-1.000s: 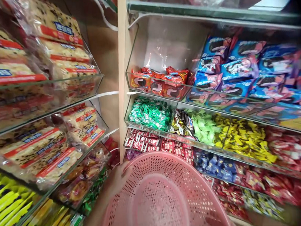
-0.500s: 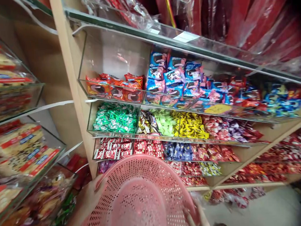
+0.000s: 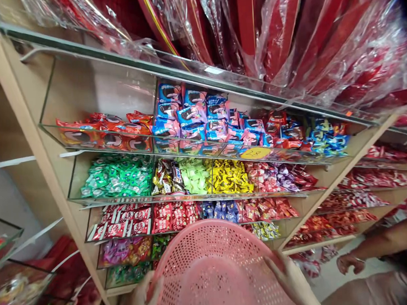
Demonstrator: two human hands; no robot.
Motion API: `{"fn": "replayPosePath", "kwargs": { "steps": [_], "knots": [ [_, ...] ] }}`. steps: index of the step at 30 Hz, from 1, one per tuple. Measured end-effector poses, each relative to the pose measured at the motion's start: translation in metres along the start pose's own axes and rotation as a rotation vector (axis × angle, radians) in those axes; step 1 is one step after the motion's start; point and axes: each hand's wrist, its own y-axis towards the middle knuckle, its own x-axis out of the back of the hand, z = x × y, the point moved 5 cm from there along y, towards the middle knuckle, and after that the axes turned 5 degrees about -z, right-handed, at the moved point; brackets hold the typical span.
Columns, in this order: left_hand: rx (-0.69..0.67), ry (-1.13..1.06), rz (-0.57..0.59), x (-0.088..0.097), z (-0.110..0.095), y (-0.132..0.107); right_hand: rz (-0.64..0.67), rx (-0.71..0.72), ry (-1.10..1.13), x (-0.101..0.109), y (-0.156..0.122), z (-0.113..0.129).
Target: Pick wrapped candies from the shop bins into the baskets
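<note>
Well, a pink basket in both our hands

We hold a pink plastic basket (image 3: 216,270) low at the near edge of our view, tilted so that we look down into it. Its wall is punched with neat rows of small round holes, and a smooth, thick rim runs around the top. The far rim sits just in front of the lowest shelves. Our left hand (image 3: 145,297) grips the rim at the near left, and our right hand (image 3: 290,278) closes on the rim at the right, fingers curled over the edge. Neither hand holds anything else.

Beyond the basket stands a wooden shelf unit (image 3: 33,145) with glass-fronted bins. Green sweets (image 3: 117,175) fill a bin at the far left, with yellow sweets (image 3: 229,177) toward the middle. On the shelf above lie orange packets (image 3: 104,136) and blue packets (image 3: 185,113), and red packets (image 3: 122,222) sit on the shelf below. Red boxes in clear plastic wrap (image 3: 272,30) crowd the top. At the right, another person's hand (image 3: 349,263) hangs loosely open, well apart from the basket and near the lower right shelves.
</note>
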Motion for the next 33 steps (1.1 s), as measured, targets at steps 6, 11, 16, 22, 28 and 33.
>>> {"fn": "replayPosePath", "kwargs": {
  "steps": [6, 11, 16, 22, 28, 33],
  "knots": [
    [-0.032, 0.015, 0.117, -0.014, -0.033, 0.016, 0.028, 0.192, -0.031, -0.001, 0.046, -0.006],
    [-0.046, 0.015, -0.038, 0.001, -0.085, 0.036, 0.042, 0.427, 0.012, -0.023, 0.073, 0.009],
    [-0.071, 0.272, -0.073, 0.017, -0.112, 0.033, 0.171, 0.612, 0.11, -0.05, 0.08, 0.071],
    [-0.045, 0.372, -0.065, 0.052, -0.105, 0.058, 0.424, 0.838, 0.234, -0.087, 0.046, 0.18],
    [0.132, 0.476, -0.197, 0.091, -0.046, 0.047, 0.573, 0.954, 0.143, -0.133, 0.004, 0.254],
    [0.243, 0.484, -0.314, 0.13, 0.006, 0.022, 0.578, 1.064, 0.069, -0.162, -0.029, 0.296]
  ]
}}
